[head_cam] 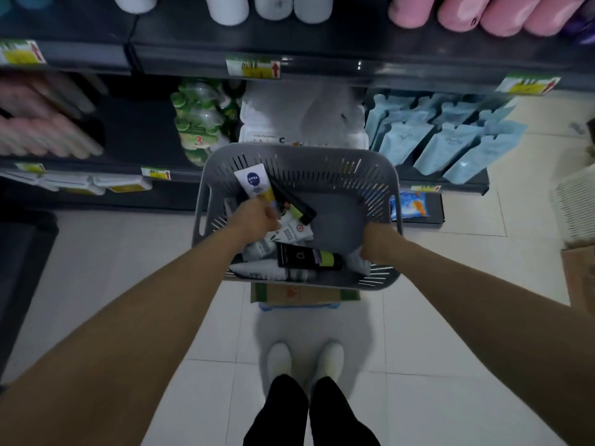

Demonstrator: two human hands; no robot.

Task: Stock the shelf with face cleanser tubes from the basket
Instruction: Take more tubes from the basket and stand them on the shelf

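Peering down into a grey plastic basket (225, 175) with slotted walls. Clenching the left hand (257, 217) round a smooth white tube (254, 185) over the basket: blue round logo, flat crimped end pointing away-left toward the shelf (322, 67). Matte black tube (296, 204) crossing just behind, slanting right. Gripping a pale grey tube (355, 263) at the near right corner with the right hand (373, 246), fingers curled.

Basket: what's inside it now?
Inside the basket: loose white tubes and a black tube with a green cap. The left hand grips a white Nivea tube; the right hand covers the near corner.
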